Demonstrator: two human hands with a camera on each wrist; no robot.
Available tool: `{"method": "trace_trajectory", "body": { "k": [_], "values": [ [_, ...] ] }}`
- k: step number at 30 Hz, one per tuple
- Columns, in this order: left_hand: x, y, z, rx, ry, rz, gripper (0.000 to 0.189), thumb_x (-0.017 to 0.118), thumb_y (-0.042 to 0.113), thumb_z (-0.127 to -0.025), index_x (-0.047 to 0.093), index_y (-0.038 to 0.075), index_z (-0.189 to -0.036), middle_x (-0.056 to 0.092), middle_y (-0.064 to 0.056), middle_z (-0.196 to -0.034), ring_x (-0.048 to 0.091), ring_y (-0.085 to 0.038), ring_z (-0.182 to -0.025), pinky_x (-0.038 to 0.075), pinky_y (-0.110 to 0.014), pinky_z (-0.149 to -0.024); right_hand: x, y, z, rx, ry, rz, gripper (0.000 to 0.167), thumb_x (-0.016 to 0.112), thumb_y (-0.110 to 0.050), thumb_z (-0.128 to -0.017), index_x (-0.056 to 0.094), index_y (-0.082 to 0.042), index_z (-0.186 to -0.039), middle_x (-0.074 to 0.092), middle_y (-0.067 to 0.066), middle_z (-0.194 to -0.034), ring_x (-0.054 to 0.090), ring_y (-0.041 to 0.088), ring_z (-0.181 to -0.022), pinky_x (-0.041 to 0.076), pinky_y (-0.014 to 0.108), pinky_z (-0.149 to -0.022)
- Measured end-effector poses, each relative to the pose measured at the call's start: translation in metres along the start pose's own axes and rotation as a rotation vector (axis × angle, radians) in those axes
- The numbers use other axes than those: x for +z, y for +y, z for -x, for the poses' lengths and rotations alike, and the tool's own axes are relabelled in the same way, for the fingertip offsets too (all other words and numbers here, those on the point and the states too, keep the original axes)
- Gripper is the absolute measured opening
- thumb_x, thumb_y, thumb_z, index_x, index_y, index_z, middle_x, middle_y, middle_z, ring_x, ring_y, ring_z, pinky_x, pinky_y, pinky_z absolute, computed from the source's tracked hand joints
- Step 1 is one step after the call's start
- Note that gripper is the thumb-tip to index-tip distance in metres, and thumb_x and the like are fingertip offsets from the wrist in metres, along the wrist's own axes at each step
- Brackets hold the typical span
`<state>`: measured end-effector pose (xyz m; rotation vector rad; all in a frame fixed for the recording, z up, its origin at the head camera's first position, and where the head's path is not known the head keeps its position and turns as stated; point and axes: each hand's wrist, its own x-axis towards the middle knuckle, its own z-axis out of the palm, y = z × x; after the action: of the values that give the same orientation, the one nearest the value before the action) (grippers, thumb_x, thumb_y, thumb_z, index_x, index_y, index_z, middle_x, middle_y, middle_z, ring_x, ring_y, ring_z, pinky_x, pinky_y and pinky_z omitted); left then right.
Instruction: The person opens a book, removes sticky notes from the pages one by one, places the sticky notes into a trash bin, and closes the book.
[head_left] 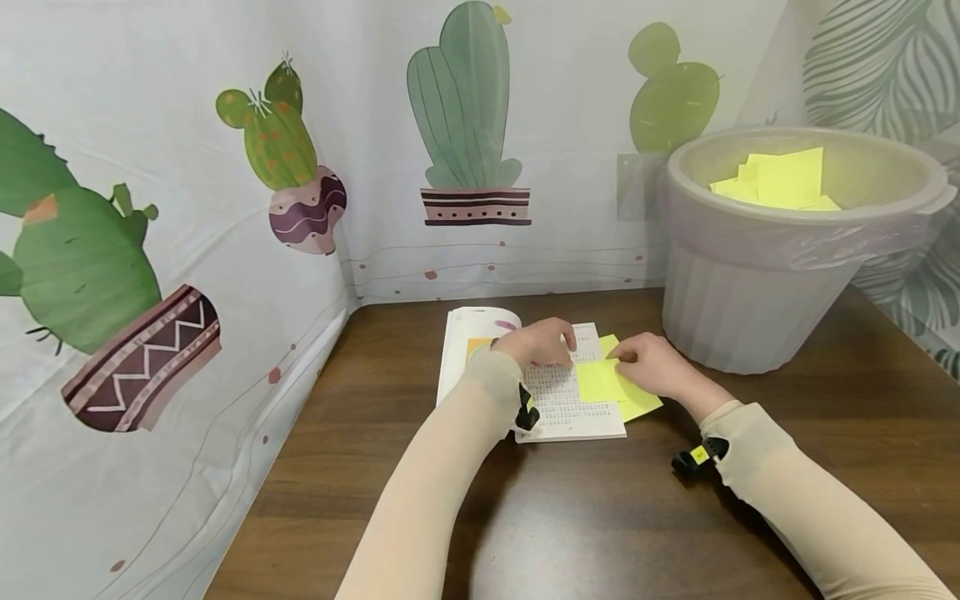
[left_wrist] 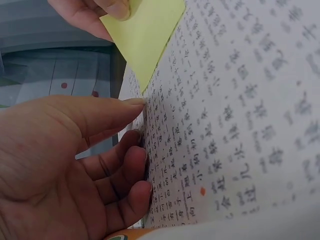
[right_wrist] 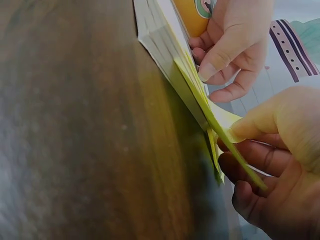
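Observation:
An open book [head_left: 558, 417] with printed pages lies on the table. My left hand [head_left: 542, 342] rests on its right page, fingers loosely bent and fingertips at the paper; nothing is held in it. In the left wrist view the thumb [left_wrist: 107, 107] of that hand touches the printed page [left_wrist: 225, 125]. At the book's right edge, my right hand [head_left: 654, 364] pinches a yellow sticky note [head_left: 600, 383] between thumb and fingers. The note lies partly over the page. Another yellow sheet [head_left: 643, 406] sticks out from under the book's right side.
A large grey bin [head_left: 738, 300] with a plastic liner stands at the back right of the brown table [head_left: 585, 517], with several yellow papers [head_left: 789, 177] inside. Behind hangs a cactus-patterned cloth [head_left: 570, 242]. An orange picture [right_wrist: 191, 17] shows on the book's left page.

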<state>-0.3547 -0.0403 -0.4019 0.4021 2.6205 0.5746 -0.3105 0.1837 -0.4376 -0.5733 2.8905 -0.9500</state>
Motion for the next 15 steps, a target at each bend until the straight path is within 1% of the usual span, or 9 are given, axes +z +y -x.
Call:
{"method": "trace_trajectory", "body": {
  "k": [2, 5, 9, 11, 13, 15],
  "values": [
    [0.001, 0.0, 0.001, 0.001, 0.011, -0.008, 0.023, 0.08, 0.024, -0.089, 0.067, 0.024, -0.108, 0.061, 0.002, -0.119, 0.056, -0.017, -0.089, 0.047, -0.029, -0.069, 0.001, 0.001, 0.0, -0.01, 0.004, 0.006, 0.024, 0.063, -0.006, -0.091, 0.078, -0.002, -0.11, 0.077, 0.015, -0.106, 0.066, 0.021, -0.087, 0.053, 0.037, -0.076],
    [0.002, 0.001, 0.002, -0.003, 0.025, -0.028, 0.024, 0.081, 0.025, -0.089, 0.067, 0.025, -0.108, 0.06, 0.004, -0.124, 0.057, -0.018, -0.101, 0.048, -0.03, -0.073, 0.002, -0.002, 0.0, -0.028, 0.019, 0.051, 0.023, 0.063, -0.005, -0.09, 0.08, -0.003, -0.106, 0.078, 0.013, -0.102, 0.067, 0.021, -0.086, 0.053, 0.037, -0.075],
    [0.002, 0.001, 0.001, -0.008, 0.03, -0.021, 0.025, 0.082, 0.025, -0.088, 0.068, 0.024, -0.109, 0.061, 0.004, -0.122, 0.057, -0.018, -0.097, 0.048, -0.03, -0.073, 0.003, -0.009, 0.002, -0.054, 0.042, 0.136, 0.023, 0.063, -0.006, -0.089, 0.081, -0.005, -0.103, 0.079, 0.01, -0.101, 0.067, 0.021, -0.085, 0.053, 0.04, -0.075],
    [0.001, 0.001, 0.002, -0.009, 0.027, -0.015, 0.025, 0.081, 0.025, -0.088, 0.068, 0.024, -0.109, 0.062, 0.003, -0.12, 0.057, -0.017, -0.093, 0.047, -0.03, -0.071, 0.003, -0.012, 0.002, -0.074, 0.045, 0.153, 0.023, 0.063, -0.006, -0.089, 0.081, -0.005, -0.103, 0.079, 0.01, -0.1, 0.067, 0.022, -0.084, 0.053, 0.041, -0.075],
    [0.001, 0.001, 0.001, -0.01, 0.026, -0.011, 0.025, 0.081, 0.025, -0.088, 0.067, 0.024, -0.109, 0.062, 0.003, -0.118, 0.057, -0.017, -0.089, 0.047, -0.029, -0.07, 0.003, -0.014, 0.002, -0.08, 0.04, 0.145, 0.023, 0.063, -0.006, -0.09, 0.081, -0.005, -0.104, 0.079, 0.01, -0.101, 0.069, 0.022, -0.087, 0.055, 0.042, -0.078],
    [0.001, 0.001, 0.001, -0.01, 0.023, -0.007, 0.024, 0.081, 0.025, -0.088, 0.067, 0.024, -0.109, 0.062, 0.003, -0.117, 0.057, -0.017, -0.087, 0.047, -0.029, -0.069, 0.002, -0.015, 0.003, -0.082, 0.022, 0.111, 0.023, 0.063, -0.006, -0.091, 0.08, -0.004, -0.106, 0.078, 0.011, -0.103, 0.07, 0.024, -0.091, 0.055, 0.045, -0.08]
  ]
}}
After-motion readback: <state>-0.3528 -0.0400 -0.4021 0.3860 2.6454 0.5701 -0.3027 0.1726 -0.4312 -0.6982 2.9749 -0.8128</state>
